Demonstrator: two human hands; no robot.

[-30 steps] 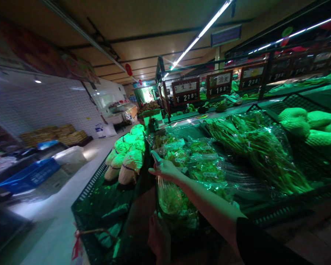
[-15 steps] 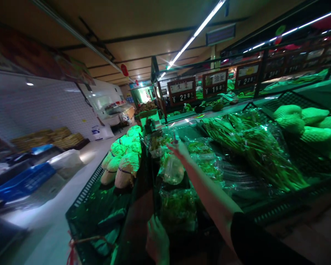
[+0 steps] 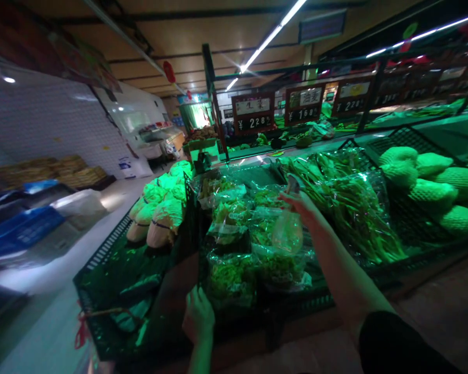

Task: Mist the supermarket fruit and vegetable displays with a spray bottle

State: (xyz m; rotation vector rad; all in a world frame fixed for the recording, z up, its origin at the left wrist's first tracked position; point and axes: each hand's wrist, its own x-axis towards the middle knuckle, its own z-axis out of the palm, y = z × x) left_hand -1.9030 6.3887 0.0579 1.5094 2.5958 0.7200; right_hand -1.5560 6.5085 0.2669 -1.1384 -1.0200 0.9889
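Observation:
My right hand (image 3: 302, 205) is closed around the neck of a clear spray bottle (image 3: 287, 234). The bottle's head shows above my fingers, and its see-through rounded body hangs over bagged leafy greens (image 3: 278, 267). More bagged greens (image 3: 232, 278) lie to the left of it in the black crate. Lower down, my left hand (image 3: 198, 314) has its fingers curled at the front edge of the crate, by the divider between two crates. Its fingertips are dim and partly hidden.
Napa cabbages (image 3: 166, 221) fill the back of the left crate (image 3: 101, 265). Long-stemmed greens (image 3: 347, 213) in clear wrap lie to the right, beside net-wrapped melons or fruit (image 3: 432, 195). Price signs (image 3: 253, 113) hang behind. A blue crate (image 3: 21, 226) stands across the aisle.
My right hand and the spray bottle have moved to the right over the bagged greens. My left hand stays at the crate's edge. The whole view has shifted slightly.

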